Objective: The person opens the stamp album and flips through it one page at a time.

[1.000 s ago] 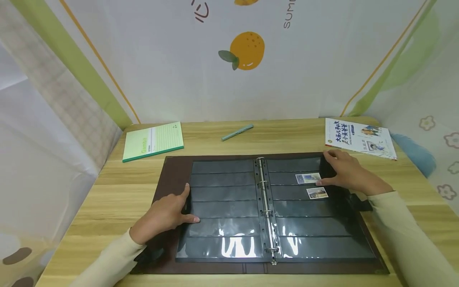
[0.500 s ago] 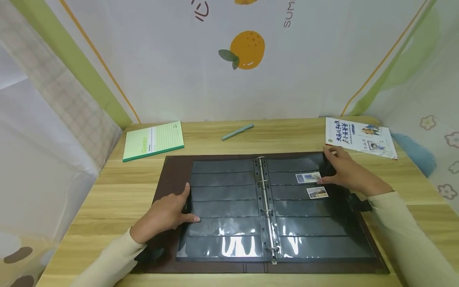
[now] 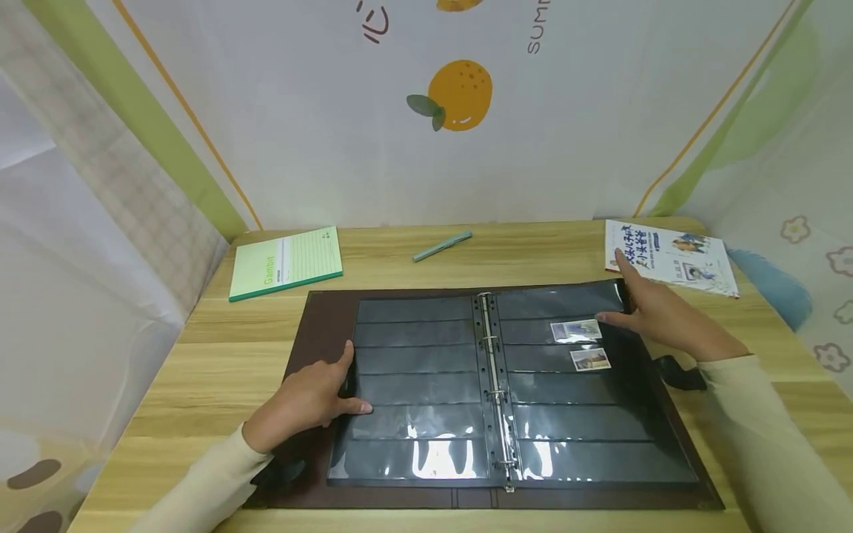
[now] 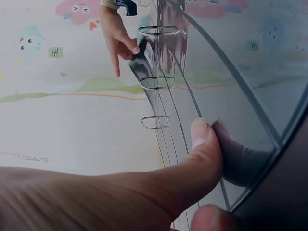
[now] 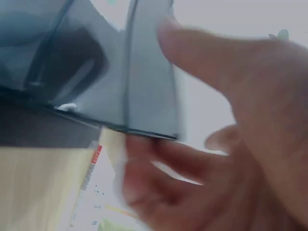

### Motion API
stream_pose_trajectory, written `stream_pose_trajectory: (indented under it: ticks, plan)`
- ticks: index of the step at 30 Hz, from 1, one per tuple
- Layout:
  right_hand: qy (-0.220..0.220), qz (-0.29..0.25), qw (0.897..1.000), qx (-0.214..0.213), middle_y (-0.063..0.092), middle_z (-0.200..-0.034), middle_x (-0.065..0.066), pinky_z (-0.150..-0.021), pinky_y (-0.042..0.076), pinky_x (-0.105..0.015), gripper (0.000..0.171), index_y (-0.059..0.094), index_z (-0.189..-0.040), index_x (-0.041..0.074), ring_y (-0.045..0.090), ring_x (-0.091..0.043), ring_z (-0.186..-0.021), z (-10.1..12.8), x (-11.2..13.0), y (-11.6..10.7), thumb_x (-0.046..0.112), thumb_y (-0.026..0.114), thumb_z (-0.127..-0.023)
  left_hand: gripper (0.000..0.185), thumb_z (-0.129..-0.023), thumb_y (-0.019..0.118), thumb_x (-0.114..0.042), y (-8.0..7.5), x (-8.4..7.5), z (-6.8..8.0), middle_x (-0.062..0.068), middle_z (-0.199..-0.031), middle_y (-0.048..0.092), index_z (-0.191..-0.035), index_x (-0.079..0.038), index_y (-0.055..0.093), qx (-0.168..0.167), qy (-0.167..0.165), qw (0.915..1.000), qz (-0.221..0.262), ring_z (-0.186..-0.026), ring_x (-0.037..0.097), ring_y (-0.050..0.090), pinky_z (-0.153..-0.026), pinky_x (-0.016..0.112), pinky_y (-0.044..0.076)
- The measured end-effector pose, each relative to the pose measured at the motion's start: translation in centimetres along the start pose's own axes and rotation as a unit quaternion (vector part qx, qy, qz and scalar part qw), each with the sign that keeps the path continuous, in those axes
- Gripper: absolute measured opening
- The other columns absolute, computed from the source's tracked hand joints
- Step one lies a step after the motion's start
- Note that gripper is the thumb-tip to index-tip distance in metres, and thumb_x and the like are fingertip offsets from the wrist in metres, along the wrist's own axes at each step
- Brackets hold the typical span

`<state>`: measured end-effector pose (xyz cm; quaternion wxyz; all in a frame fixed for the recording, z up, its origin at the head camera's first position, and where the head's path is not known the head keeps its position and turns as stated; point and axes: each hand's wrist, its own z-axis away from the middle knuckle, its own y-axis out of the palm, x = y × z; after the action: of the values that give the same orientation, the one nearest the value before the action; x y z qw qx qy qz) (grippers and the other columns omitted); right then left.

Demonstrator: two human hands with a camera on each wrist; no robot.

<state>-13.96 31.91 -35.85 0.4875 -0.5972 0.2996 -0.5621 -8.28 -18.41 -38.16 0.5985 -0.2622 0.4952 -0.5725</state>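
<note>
An open ring-binder album with a dark brown cover [image 3: 323,318] lies on the light wood-grain table [image 3: 180,385], its metal ring spine [image 3: 494,370] running between two glossy black pocketed pages. The left hand [image 3: 306,396] rests relaxed at the outer edge of the left page [image 3: 416,359], thumb on its surface. The right hand [image 3: 666,317] is spread at the upper outer corner of the right page [image 3: 573,422], index finger straight, thumb beside a small blue-and-white rectangular stamp [image 3: 576,331] in the second row; a brownish picture stamp [image 3: 590,360] sits in the row below. Behind the album are a pale green notebook [image 3: 286,263], a slim green pen [image 3: 442,246] and a white illustrated book [image 3: 673,259].
</note>
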Motion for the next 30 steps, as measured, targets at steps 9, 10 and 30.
stream_pose_trajectory:
  ticks: [9,10,30]
  plan:
    - [0.018,-0.056,0.990,0.127,0.066,-0.106,-0.027,-0.072,0.055,-0.042,0.126,-0.022,-0.156,-0.002,0.067,-0.029,-0.085,1.1,-1.0,-0.4,0.042,0.076,-0.089,0.111,-0.080,0.082,-0.047,0.2,-0.2,0.0,0.000,-0.050,0.057,-0.160,0.000,0.021,0.005,0.000,0.9999,0.010,-0.045,0.013,0.056,-0.047,0.026,0.035]
    - [0.025,-0.072,0.986,0.150,0.066,-0.106,-0.025,-0.070,0.055,-0.039,0.126,-0.021,-0.156,-0.003,0.067,-0.027,-0.081,1.3,-1.0,-0.5,0.041,0.076,-0.089,0.111,-0.080,0.082,-0.047,0.2,-0.2,0.0,0.000,-0.050,0.057,-0.160,0.000,0.021,0.005,0.001,0.9999,0.011,-0.045,0.013,0.056,-0.048,0.027,0.035]
    - [-0.093,-0.152,0.979,0.100,0.054,-0.063,0.003,-0.051,0.045,-0.030,0.088,-0.004,-0.164,0.019,0.057,-0.020,-0.053,3.1,-0.5,-2.5,0.015,0.059,-0.103,0.111,-0.081,0.081,-0.047,0.3,0.2,0.3,0.000,-0.050,0.057,-0.160,0.000,0.018,0.004,0.001,0.9999,0.015,-0.045,0.013,0.055,-0.047,0.026,0.035]
